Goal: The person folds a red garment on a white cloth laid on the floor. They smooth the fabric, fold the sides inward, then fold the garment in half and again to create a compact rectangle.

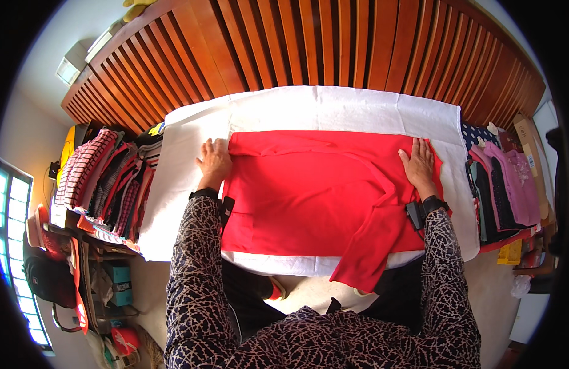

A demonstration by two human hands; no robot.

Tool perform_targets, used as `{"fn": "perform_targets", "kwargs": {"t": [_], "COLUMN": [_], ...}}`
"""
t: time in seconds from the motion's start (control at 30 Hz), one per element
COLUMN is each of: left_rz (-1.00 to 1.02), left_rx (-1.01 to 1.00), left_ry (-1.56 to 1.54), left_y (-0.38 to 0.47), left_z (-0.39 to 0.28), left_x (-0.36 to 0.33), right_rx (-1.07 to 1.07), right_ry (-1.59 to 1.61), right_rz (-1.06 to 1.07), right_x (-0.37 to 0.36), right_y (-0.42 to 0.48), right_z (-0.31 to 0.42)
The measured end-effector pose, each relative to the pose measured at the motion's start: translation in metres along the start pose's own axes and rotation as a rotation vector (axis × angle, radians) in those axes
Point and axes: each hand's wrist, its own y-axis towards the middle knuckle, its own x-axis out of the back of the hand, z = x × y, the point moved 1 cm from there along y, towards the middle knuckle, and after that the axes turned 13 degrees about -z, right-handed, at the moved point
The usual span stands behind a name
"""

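Observation:
A red long-sleeved garment (pixel 303 198) lies spread flat on a white cloth (pixel 349 108) in front of me. One sleeve (pixel 358 244) bends across it and hangs over the near edge of the cloth. My left hand (pixel 215 159) rests palm down on the white cloth, its fingers apart, at the upper left edge of the garment. On the upper right part of the red fabric lies my right hand (pixel 419 163), flat, with the thumb spread. Neither hand grips anything. Each wrist wears a dark band with a small black device.
Folded clothes (pixel 111 180) stand stacked at the left, and more folded clothes (pixel 501 184) at the right beside a cardboard box (pixel 533 161). A slatted wooden backrest (pixel 312 41) rises behind the cloth. A chair with bags and a blue box (pixel 122 285) is at lower left.

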Motion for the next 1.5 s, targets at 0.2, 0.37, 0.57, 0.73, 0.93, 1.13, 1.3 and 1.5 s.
{"fn": "perform_targets", "kwargs": {"t": [0.2,0.37,0.57,0.73,0.93,1.13,1.3,1.5], "left_rz": [-0.314,0.001,0.040,-0.011,0.057,0.172,0.217,0.223], "left_rx": [-0.227,-0.430,-0.367,-0.308,-0.357,-0.212,-0.362,-0.466], "left_ry": [-0.220,-0.144,0.001,0.132,-0.029,-0.054,-0.082,-0.148], "left_y": [0.020,-0.006,-0.002,-0.006,-0.022,-0.022,-0.070,-0.111], "left_z": [-0.018,-0.056,-0.056,-0.065,-0.057,-0.078,-0.099,-0.096], "left_x": [-0.011,-0.036,-0.031,-0.028,-0.028,-0.008,0.018,0.026], "right_rx": [-0.002,0.026,-0.043,-0.039,-0.030,-0.041,0.008,0.134], "right_ry": [0.019,-0.029,0.018,0.020,0.035,0.064,0.047,0.110], "right_rz": [0.002,0.013,0.073,0.069,0.071,0.070,0.078,0.097], "right_x": [0.001,0.008,0.013,0.012,0.008,0.007,0.022,0.030], "right_y": [0.001,0.000,0.004,0.005,0.006,0.007,0.006,-0.009], "right_z": [0.003,0.003,0.005,0.004,0.002,0.001,0.009,0.030]}}
